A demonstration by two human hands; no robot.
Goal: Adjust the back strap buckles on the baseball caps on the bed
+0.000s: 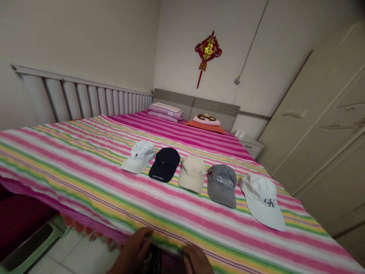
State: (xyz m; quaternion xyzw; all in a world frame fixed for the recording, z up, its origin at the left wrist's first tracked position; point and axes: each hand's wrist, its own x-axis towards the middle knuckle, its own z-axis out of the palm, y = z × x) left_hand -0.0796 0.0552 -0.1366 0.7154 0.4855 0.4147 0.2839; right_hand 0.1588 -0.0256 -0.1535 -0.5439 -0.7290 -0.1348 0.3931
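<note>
your left hand (135,249) is at the near edge of the striped cloth (159,203), its fingers curled in close; your right hand (197,260) is at the same edge, also curled. you can't tell from this view whether either has the cloth pinched. dark patterned fabric (152,259) shows between your hands.

beyond them, five caps lie apart in a slanting row on the cloth, left to right: a white cap (139,156) with a small dark logo, a navy cap (165,164), a beige cap (192,173), a gray cap (222,184) and, nearest you, a ck cap (264,199), also white. their brims point roughly towards you.

farther back, folded purple bedding (165,113) and an orange cushion (205,126) with a pink item (207,120) on top sit on the magenta sheet (182,134), before the headboard (196,104). a wardrobe (313,133) stands on the right.
</note>
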